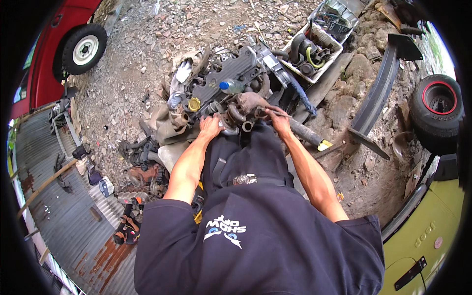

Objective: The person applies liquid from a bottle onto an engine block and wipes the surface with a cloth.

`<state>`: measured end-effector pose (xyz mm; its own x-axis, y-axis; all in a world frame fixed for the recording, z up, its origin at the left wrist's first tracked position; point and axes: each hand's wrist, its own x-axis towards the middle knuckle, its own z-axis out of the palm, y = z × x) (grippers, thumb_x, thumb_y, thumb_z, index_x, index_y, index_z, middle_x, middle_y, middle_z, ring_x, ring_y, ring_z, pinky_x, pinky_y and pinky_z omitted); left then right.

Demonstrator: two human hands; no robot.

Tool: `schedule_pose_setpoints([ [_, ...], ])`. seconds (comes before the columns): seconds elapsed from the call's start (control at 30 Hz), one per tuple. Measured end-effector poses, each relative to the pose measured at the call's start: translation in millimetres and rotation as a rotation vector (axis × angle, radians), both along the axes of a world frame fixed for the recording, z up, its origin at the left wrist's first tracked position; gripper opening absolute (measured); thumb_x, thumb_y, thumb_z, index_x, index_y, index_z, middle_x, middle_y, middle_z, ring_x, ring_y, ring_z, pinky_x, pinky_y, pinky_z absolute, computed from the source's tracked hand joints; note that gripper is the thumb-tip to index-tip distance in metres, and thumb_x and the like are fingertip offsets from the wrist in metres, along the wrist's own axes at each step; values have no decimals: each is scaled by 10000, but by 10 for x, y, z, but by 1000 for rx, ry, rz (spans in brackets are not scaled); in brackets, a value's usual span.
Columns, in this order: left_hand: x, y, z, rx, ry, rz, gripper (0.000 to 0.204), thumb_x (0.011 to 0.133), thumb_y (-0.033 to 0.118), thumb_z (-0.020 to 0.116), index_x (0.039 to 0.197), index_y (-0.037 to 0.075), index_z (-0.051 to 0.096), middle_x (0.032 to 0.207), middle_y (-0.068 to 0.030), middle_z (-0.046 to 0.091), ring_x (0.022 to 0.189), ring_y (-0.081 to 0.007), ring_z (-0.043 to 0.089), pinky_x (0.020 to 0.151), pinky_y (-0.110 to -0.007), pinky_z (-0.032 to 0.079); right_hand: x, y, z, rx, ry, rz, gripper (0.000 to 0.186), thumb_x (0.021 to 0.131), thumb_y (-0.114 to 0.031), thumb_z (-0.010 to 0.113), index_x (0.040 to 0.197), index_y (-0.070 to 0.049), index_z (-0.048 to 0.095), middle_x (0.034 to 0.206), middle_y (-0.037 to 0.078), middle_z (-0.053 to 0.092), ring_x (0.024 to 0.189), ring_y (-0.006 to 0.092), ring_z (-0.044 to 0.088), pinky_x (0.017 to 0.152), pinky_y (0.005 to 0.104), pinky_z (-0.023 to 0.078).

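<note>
A rusty turbocharger (251, 102) with curved pipes lies before my lap, against a greasy engine (223, 73). My left hand (210, 127) is closed at the near left side of the turbocharger, its fingertips partly hidden among the metal parts. My right hand (279, 123) grips the rusty outlet on the turbocharger's right side. A plastic bottle with a blue cap (231, 87) lies on top of the engine, beyond the turbocharger. On the engine's left, near my left hand, sits a yellow oil filler cap (194, 104).
A white crate (319, 69) of parts stands far right. A long pipe (306, 132) lies beside my right forearm, and a steel beam (376, 101) further right. Loose parts (142, 152) lie left. A red vehicle (59, 54), a spare wheel (436, 110) and a green vehicle (432, 231) flank the gravel.
</note>
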<state>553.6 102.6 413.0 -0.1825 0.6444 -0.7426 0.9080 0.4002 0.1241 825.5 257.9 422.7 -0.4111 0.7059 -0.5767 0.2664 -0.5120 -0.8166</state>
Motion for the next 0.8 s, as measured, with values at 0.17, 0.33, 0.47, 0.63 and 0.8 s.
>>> schedule_pose_setpoints([
  [0.17, 0, -99, 22, 49, -39, 63, 764, 814, 477, 683, 1433, 117, 419, 1467, -95, 438, 1231, -304, 528, 1121, -530, 266, -192, -93, 150, -95, 147, -192, 331, 907, -208, 661, 1159, 6, 639, 970, 105, 703, 755, 148, 675, 687, 276, 524],
  [0.33, -149, -237, -124, 176, -74, -4, 719, 819, 523, 656, 1363, 97, 458, 1348, -92, 549, 1151, -312, 569, 1040, -521, 346, -352, -210, 107, -92, 140, -343, 312, 921, -202, 647, 1170, -16, 633, 934, 103, 700, 724, 173, 683, 619, 300, 562],
  [0.47, -155, -162, 24, 198, -98, -12, 764, 791, 582, 652, 1380, 126, 484, 1198, -180, 634, 1146, -346, 581, 964, -486, 423, -500, -316, -65, -80, 104, -462, 310, 924, -210, 646, 1167, -19, 632, 896, 110, 698, 711, 178, 682, 597, 311, 564],
  [0.63, -291, -98, -77, 188, -262, 129, 747, 785, 495, 698, 1373, 85, 488, 1090, -198, 677, 1024, -369, 645, 871, -476, 502, -806, -530, -176, -58, 92, -634, 410, 920, -354, 657, 1174, -35, 620, 842, 130, 691, 668, 181, 667, 557, 291, 531],
  [0.8, -522, 273, -152, 417, -442, 370, 948, 732, 467, 761, 1459, 44, 326, 1320, -251, 538, 1203, -371, 549, 1002, -435, 443, -1000, -766, -10, 32, 75, -777, 490, 931, -452, 601, 1177, -30, 616, 906, 127, 705, 680, 168, 671, 562, 275, 535],
])
